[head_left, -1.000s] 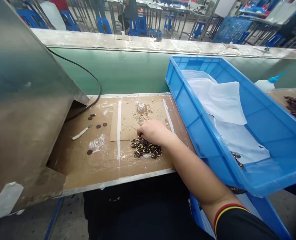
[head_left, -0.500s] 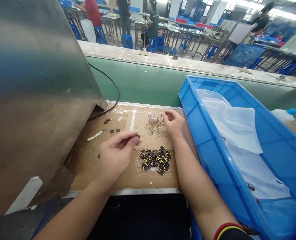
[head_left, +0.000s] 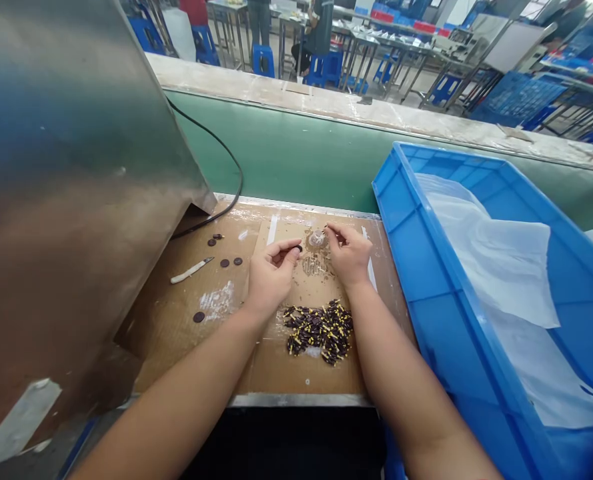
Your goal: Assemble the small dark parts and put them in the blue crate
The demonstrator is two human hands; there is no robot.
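A small round dark disc [head_left: 299, 249] is pinched between the thumb and finger of my left hand [head_left: 272, 277], over the cardboard work surface [head_left: 266, 360]. My right hand [head_left: 349, 252] is closed in a pinch beside a small clear cup-like holder [head_left: 317, 238]; what its fingertips hold is too small to make out. Brown smears and crumbs surround the holder. Nearer me lies a pile of small dark parts with yellow tips [head_left: 321, 330]. Left of my left hand, several loose dark discs [head_left: 225, 263] and a white-handled blade tool [head_left: 192, 271] rest on the cardboard.
A large blue crate [head_left: 426, 293] with white translucent sheets [head_left: 506, 267] stands to the right. A metal housing [head_left: 76, 200] rises on the left, with a black cable [head_left: 226, 137] behind it. A ledge [head_left: 276, 87] runs along the back; people and tables are beyond.
My left hand has moved forward and right with the disc, closer to the clear holder. My right hand stays pinched beside the holder. The camera view has tilted down.
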